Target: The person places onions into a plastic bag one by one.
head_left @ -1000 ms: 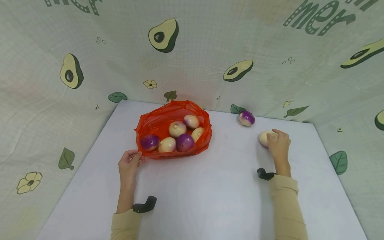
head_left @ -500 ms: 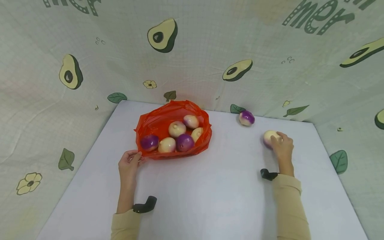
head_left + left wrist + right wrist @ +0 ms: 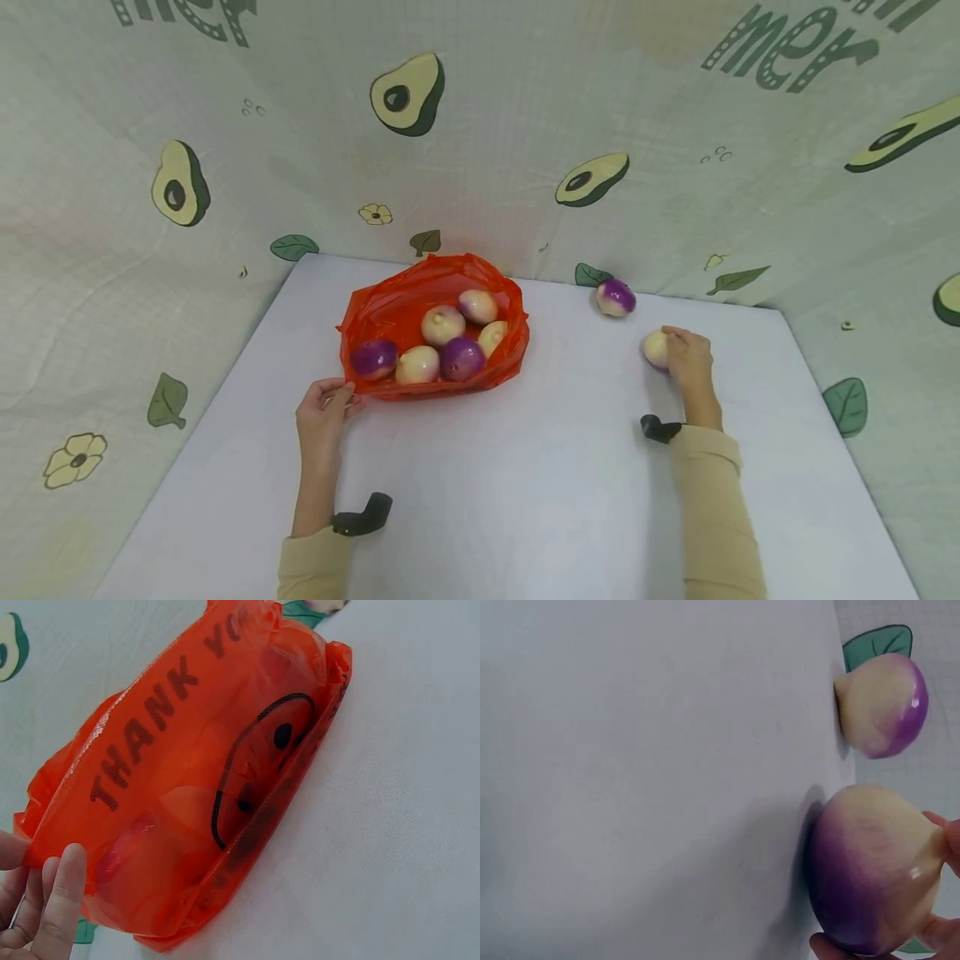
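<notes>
A red plastic bag [image 3: 397,315] lies with its mouth towards me at the left of the table, several purple-and-white turnips [image 3: 442,325] inside. At its near left corner my left hand [image 3: 322,421] pinches the edge between thumb and fingers; the left wrist view shows the bag's printed side [image 3: 172,765]. On the right, my right hand [image 3: 692,364] grips a turnip [image 3: 656,349] with thumb and fingers around it. That turnip [image 3: 874,870] is close to the tabletop in the right wrist view; whether it touches is unclear. Beyond it sits another turnip [image 3: 617,298].
The white table [image 3: 510,492] ends at the back against a hanging cloth [image 3: 495,125] printed with avocados and leaves. The loose turnip stands near that back edge. Black camera mounts [image 3: 363,514] are worn on both wrists.
My right hand, with the turnip in it, shifted slightly right and then came back left. The left hand and the bag have stayed in place.
</notes>
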Motion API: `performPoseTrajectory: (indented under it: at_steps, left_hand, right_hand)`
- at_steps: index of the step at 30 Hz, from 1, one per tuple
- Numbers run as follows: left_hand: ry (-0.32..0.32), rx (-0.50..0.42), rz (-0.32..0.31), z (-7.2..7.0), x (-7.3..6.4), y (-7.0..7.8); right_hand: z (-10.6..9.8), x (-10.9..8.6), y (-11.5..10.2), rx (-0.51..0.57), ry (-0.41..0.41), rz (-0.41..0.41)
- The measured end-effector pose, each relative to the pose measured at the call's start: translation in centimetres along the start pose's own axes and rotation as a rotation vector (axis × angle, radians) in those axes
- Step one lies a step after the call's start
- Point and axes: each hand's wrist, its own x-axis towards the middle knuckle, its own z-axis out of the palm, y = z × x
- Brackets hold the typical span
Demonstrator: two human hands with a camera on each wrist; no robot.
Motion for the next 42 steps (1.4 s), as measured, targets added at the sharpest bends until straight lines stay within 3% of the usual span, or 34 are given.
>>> performPoseTrajectory:
  at_steps: [6, 15, 20, 34, 42]
  left_hand:
    - [0.002, 0.010, -0.011, 0.0, 0.0, -0.1]
    - [0.003, 0.014, -0.016, 0.0, -0.2, 0.2]
    - [-0.005, -0.005, -0.003, -0.1, -0.1, 0.1]
    - [-0.001, 0.003, -0.013, 0.1, -0.4, 0.6]
    - [0.003, 0.020, -0.013, 0.1, -0.2, 0.4]
  right_hand:
    - [-0.2, -0.1, -0.2, 0.030, -0.018, 0.025]
    - [-0.6, 0.0, -0.5, 0.151, -0.124, 0.228]
    - [-0.1, -0.1, -0.9, 0.178, -0.119, 0.283]
    - [0.8, -1.1, -1.6, 0.080, -0.007, 0.155]
    - [1.1, -2.1, -1.8, 0.048, 0.008, 0.152]
